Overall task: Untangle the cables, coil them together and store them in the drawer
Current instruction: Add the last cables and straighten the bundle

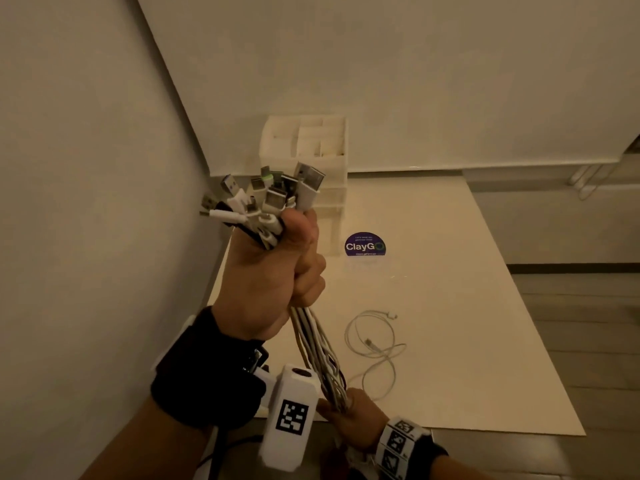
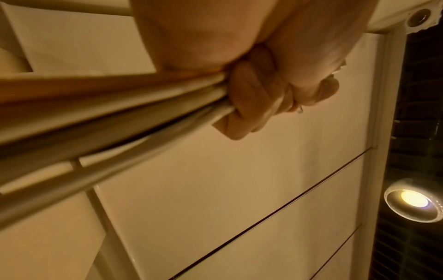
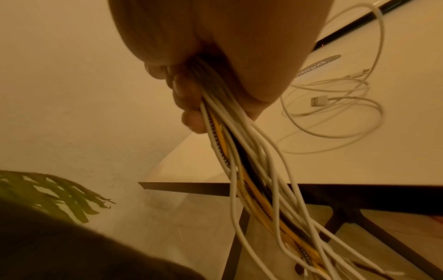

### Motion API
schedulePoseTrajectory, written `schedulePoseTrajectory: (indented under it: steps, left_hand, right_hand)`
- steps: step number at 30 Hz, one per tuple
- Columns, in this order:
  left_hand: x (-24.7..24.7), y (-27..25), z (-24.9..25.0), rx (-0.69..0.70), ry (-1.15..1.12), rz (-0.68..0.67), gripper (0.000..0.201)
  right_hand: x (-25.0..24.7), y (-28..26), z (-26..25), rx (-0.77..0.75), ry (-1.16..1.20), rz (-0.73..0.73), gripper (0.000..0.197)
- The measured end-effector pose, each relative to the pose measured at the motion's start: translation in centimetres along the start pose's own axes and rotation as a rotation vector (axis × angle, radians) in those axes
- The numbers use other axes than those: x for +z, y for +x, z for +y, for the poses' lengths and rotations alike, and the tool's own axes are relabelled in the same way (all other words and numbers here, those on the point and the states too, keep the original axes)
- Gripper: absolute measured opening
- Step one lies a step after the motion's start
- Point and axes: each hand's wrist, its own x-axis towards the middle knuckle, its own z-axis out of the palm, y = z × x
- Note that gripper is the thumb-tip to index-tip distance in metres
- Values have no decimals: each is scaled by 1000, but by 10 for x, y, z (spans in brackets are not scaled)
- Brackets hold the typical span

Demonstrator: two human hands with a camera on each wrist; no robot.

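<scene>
Left hand (image 1: 277, 271) clenches the cable bundle (image 1: 311, 341) below its plugs; right hand (image 1: 353, 417) clenches it lower. One loose cable (image 1: 374, 341) lies on the tabletop (image 1: 450, 271) at 3 o'clock. Risk: coiling now omits it.

Cables (image 3: 242, 151) mostly white, some yellow and black; round sticker (image 1: 365, 245) purple; organizer (image 1: 308, 150) white.

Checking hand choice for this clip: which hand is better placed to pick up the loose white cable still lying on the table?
Probably the right hand. It holds the cable bundle low, just beside the loose white cable on the table. The left hand is raised, its grip clamping the plug ends.
</scene>
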Motion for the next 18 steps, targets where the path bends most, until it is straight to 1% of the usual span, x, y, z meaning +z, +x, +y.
schedulePoseTrajectory:
  steps: [4, 6, 7, 8, 9, 10, 11, 12, 13, 14, 15, 16, 18]
  left_hand:
    - [4, 4, 2, 16, 13, -37, 65]
    - [2, 8, 1, 8, 31, -21, 66]
    - [-1, 9, 0, -2, 35, 3, 67]
    - [-5, 10, 0, -10, 33, 31, 66]
    - [-10, 11, 0, -13, 31, 58, 64]
    - [-14, 11, 0, -8, 33, 86, 60]
    - [-18, 11, 1, 0, 41, 115, 58]
    - [-21, 10, 1, 10, 51, 144, 59]
    - [-24, 9, 1, 21, 58, 174, 62]
    - [-26, 9, -1, 30, 68, 209, 67]
    - [-28, 9, -3, 36, 78, 245, 70]
    - [-29, 10, -5, 39, 86, 278, 69]
    - [-32, 11, -9, 39, 86, 343, 59]
  right_hand:
    - [-9, -2, -8, -8, -9, -73, 63]
    - [-16, -7, -11, -34, -24, -151, 46]
    - [-22, -10, -11, -77, -49, -206, 35]
    - [-30, -16, -16, -116, -91, -238, 21]
    - [-39, -21, -18, -157, -99, -249, 12]
    - [-52, -27, -21, -181, -105, -239, 27]
    - [-67, -31, -23, -202, -100, -247, 48]
    - [-82, -34, -24, -193, -111, -267, 64]
    - [-100, -34, -26, -174, -125, -285, 73]
    - [-117, -32, -29, -152, -148, -280, 75]
    - [-131, -27, -33, -144, -173, -227, 70]
    - [-143, -16, -37, -142, -193, -138, 61]
    - [-156, 17, -46, -103, -250, 89, 37]
